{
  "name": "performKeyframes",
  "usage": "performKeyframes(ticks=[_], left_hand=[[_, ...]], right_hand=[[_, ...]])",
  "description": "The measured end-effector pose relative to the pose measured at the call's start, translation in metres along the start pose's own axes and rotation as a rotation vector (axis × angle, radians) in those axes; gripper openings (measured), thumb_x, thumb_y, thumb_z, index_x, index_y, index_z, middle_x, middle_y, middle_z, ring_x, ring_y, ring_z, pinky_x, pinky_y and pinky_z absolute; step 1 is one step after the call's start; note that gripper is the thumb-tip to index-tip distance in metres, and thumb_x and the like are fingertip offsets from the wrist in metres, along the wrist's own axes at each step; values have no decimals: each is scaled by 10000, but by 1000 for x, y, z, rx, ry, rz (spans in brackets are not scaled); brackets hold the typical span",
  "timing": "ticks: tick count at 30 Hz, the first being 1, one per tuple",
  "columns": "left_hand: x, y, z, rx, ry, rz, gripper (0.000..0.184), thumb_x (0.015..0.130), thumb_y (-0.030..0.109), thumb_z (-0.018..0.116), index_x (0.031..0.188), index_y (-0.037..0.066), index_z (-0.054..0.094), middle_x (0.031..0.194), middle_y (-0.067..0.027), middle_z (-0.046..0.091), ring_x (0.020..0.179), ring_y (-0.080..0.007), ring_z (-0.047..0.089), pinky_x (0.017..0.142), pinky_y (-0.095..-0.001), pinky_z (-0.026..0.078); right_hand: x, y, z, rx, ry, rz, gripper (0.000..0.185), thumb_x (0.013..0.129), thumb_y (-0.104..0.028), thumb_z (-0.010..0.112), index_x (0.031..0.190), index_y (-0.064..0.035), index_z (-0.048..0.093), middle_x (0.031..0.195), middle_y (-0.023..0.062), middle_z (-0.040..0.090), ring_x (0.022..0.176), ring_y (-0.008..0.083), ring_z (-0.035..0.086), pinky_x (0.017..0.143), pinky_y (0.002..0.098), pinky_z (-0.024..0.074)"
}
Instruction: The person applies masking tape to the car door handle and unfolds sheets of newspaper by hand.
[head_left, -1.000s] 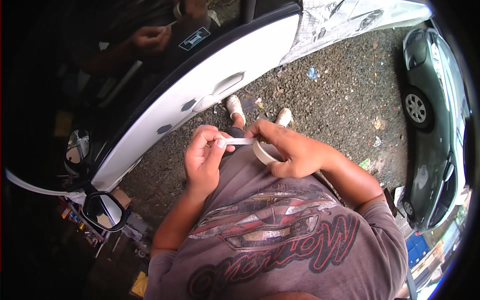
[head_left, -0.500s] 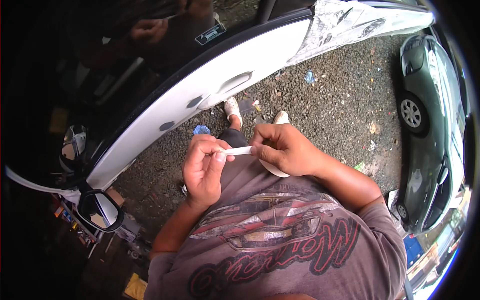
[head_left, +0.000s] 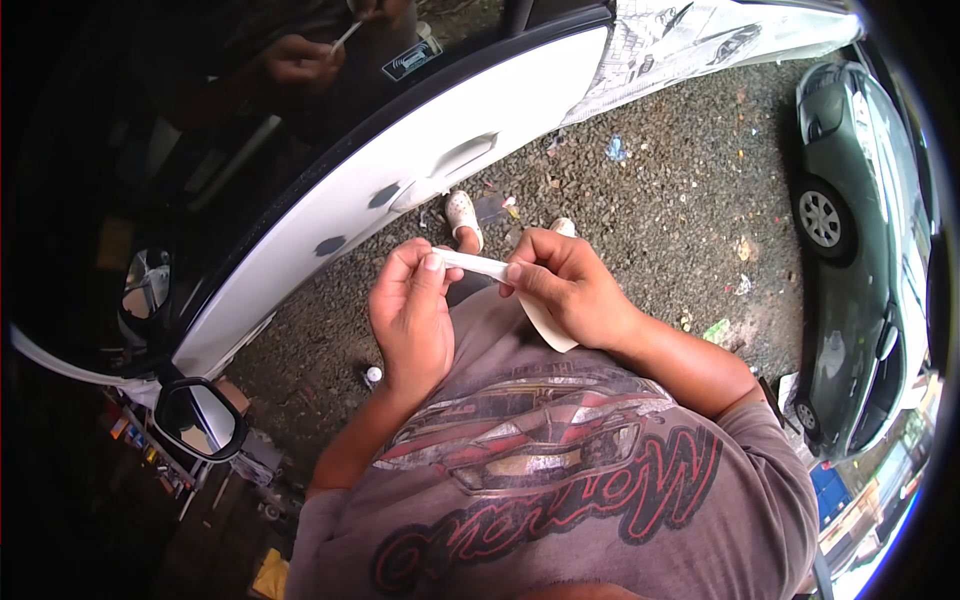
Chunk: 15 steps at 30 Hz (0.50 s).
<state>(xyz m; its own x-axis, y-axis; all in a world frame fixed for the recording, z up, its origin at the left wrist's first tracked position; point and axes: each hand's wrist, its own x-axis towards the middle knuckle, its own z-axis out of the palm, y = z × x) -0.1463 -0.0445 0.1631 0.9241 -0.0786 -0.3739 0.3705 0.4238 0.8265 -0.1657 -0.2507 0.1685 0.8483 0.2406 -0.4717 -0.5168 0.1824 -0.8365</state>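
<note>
Gray gravel underfoot; white car door near hands pinching tape strip; green car beyond.

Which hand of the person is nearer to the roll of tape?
Right. The right hand holds the roll of tape, touching it. The left hand is apart from the roll, to its left, pinching the far end of the pale strip.

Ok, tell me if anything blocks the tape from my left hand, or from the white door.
Nothing visible does. Your left hand pinches the end of the tape; between tape and white door, only a shoe shows, down on the gravel.
</note>
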Motion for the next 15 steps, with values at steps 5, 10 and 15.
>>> performKeyframes(ticks=[5, 10, 15], left_hand=[[29, 3, -28, -57, 310, 59, 92, 1105, 74, 609, 1105, 0, 663, 1086, -79, 681, 953, -145, 622, 874, -302, 522], [27, -3, -40, 132, 178, 83, 147, 1111, 105, 620, 1174, -23, 659, 1025, -56, 678, 872, -103, 640, 785, -274, 566], [33, -9, -22, 414, 78, 319, 117, 1110, 69, 607, 1162, -33, 631, 1125, -91, 652, 817, -117, 647, 736, -268, 575]], right_hand=[[-12, 13, -14, 232, 196, 77, 164, 1111, -175, 610, 1004, -55, 642, 943, 59, 718, 829, 108, 595, 771, 283, 479], [-5, 7, -15, 291, 160, 15, 111, 1107, -136, 563, 1062, -55, 623, 933, 58, 673, 864, 122, 576, 835, 285, 479], [14, 6, -39, 570, -79, 90, 307, 1028, -256, 682, 1238, -41, 619, 958, 36, 605, 881, 127, 552, 843, 265, 453]])
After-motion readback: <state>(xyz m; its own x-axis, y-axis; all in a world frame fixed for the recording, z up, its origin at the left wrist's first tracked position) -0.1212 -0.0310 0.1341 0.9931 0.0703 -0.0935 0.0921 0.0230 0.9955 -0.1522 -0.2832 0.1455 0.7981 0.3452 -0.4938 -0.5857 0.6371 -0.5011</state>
